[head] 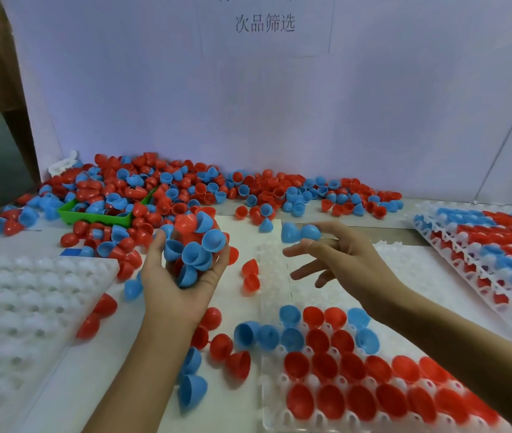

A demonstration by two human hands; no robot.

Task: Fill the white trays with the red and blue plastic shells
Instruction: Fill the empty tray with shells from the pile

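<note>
The left hand cups a heaped clutch of glossy, hollow red and blue shells, fingers curled round them, while the right hand pinches two joined blue shells at its fingertips above the near white tray, its other fingers spread loose. That dimpled, translucent tray holds rows of dome-shaped shells, its near edge cut off. More shells lie in a far pile on the table, partly burying a green bin.
</note>
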